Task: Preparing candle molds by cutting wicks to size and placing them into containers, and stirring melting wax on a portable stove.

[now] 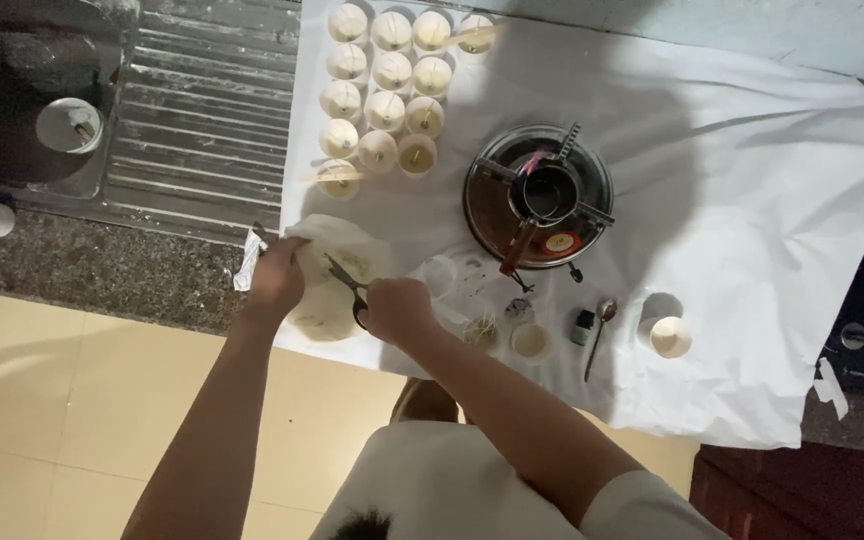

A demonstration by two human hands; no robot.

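Both hands work at the near-left edge of the bench [752,250], which is covered by a white cloth. Right hand [397,310] is closed on the handle of scissors [349,285]; the blades point up-left, away from the person, so the long axis runs diagonally from the right hand toward the left hand. Left hand [277,275] is curled over the far-left edge of a pale round wad [337,280], looks like paper or cloth, holding it down against the bench. Scissor tips lie over the middle of the wad, between the two hands; the left hand is just beside the tips, the right hand on the handle end. I can't tell whether the blades are apart or together, too small. Far of the hands, a block of small cups [384,85] in rows, well apart. To the right, a round metal burner [540,195] with a small pot on it; near it a spoon [600,330] and another cup [670,336].
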